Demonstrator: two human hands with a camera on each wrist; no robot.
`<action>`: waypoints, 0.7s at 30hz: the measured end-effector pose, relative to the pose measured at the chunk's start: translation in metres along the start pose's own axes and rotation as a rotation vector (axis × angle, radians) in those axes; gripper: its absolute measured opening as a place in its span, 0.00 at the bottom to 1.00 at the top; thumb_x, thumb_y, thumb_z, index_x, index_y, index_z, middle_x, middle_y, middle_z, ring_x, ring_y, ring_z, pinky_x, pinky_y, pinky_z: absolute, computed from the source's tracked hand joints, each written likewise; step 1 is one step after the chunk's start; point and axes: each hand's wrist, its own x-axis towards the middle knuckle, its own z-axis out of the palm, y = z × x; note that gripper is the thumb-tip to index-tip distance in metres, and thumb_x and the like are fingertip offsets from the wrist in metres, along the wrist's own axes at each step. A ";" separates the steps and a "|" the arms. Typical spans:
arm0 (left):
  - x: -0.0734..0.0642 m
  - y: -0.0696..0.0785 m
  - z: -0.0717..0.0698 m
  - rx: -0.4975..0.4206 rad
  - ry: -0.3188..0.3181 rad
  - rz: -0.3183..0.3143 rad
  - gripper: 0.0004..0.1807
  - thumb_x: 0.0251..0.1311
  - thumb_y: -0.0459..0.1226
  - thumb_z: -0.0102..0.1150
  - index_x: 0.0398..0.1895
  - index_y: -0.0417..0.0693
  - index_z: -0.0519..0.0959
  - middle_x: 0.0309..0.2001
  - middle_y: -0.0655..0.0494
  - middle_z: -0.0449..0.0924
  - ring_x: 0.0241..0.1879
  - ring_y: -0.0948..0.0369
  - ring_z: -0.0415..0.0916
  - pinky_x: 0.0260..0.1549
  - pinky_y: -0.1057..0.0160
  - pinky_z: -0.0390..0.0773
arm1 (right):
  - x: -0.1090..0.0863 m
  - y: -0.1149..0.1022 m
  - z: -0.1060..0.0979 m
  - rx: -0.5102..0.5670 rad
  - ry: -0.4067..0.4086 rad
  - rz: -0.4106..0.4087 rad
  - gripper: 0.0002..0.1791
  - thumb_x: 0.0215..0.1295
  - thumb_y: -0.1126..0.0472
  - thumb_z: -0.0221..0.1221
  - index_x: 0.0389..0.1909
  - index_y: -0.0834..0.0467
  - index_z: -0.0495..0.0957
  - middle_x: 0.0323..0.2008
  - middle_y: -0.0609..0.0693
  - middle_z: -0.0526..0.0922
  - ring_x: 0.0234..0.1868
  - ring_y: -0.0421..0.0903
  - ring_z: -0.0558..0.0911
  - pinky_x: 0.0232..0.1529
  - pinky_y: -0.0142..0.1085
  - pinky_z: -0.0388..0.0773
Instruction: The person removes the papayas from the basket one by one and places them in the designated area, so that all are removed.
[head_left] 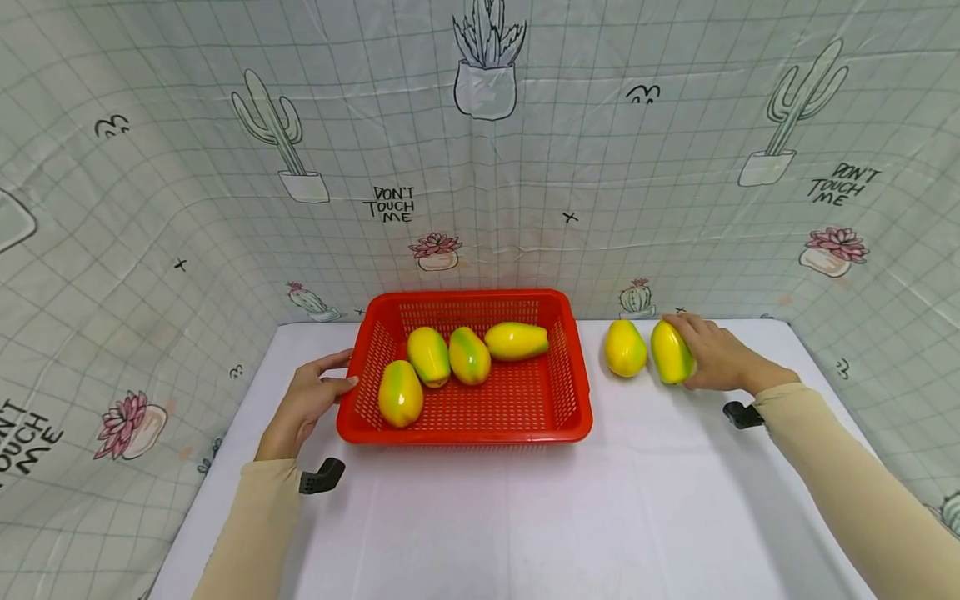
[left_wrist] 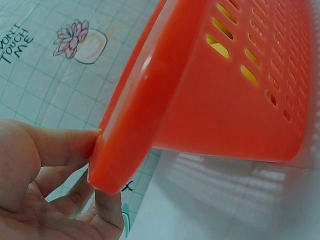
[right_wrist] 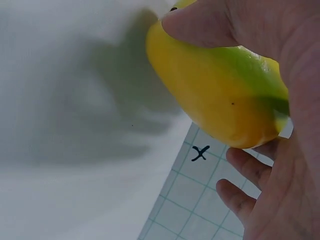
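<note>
Right hand (head_left: 716, 354) pinching one yellow-green fruit (head_left: 670, 354), right part of desk (head_left: 600, 517), far edge.
Second fruit (head_left: 626, 348) just beside; red basket (head_left: 465, 436) further left, four fruits (head_left: 470, 356) inside, left rim (left_wrist: 135, 115) pinched by left hand (head_left: 306, 400), seemingly for steadiness.

1. A cloth-walled booth, like a small recording set; whether it stands in a home or a lab cannot be told.
2. Checked fabric (head_left: 510, 187) with printed cacti (head_left: 282, 142) and "DON'T TOUCH ME" lettering (head_left: 393, 205) hangs across the upper frame and down both sides.
3. A white-topped table (head_left: 465, 517) fills the lower middle.
4. A small black device (head_left: 324, 476) sits at each sleeve cuff (head_left: 270, 477).
</note>
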 end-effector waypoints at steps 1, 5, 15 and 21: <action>0.000 0.000 0.000 -0.004 0.001 -0.001 0.34 0.76 0.32 0.56 0.83 0.43 0.61 0.76 0.37 0.62 0.47 0.57 0.80 0.55 0.61 0.80 | 0.000 0.000 0.000 0.001 -0.003 0.001 0.59 0.48 0.63 0.77 0.77 0.66 0.51 0.71 0.78 0.59 0.67 0.81 0.65 0.65 0.76 0.63; 0.000 0.000 0.000 -0.003 -0.001 0.005 0.34 0.76 0.32 0.56 0.83 0.43 0.61 0.75 0.37 0.63 0.45 0.58 0.80 0.53 0.63 0.80 | 0.002 0.002 0.002 0.002 -0.013 0.006 0.59 0.47 0.63 0.77 0.77 0.66 0.51 0.71 0.78 0.59 0.67 0.81 0.65 0.65 0.77 0.63; 0.000 -0.001 0.001 0.002 0.005 0.006 0.34 0.76 0.32 0.56 0.82 0.42 0.62 0.75 0.37 0.63 0.44 0.58 0.80 0.48 0.68 0.79 | 0.005 0.004 0.005 0.020 -0.036 0.035 0.59 0.48 0.63 0.77 0.77 0.65 0.52 0.70 0.76 0.57 0.65 0.80 0.65 0.63 0.76 0.65; 0.001 -0.001 0.001 0.001 0.007 0.007 0.34 0.76 0.32 0.56 0.82 0.42 0.62 0.74 0.37 0.63 0.44 0.59 0.80 0.50 0.66 0.81 | 0.006 0.004 0.006 0.024 -0.040 0.045 0.59 0.49 0.62 0.76 0.78 0.67 0.51 0.70 0.77 0.58 0.66 0.79 0.65 0.64 0.76 0.65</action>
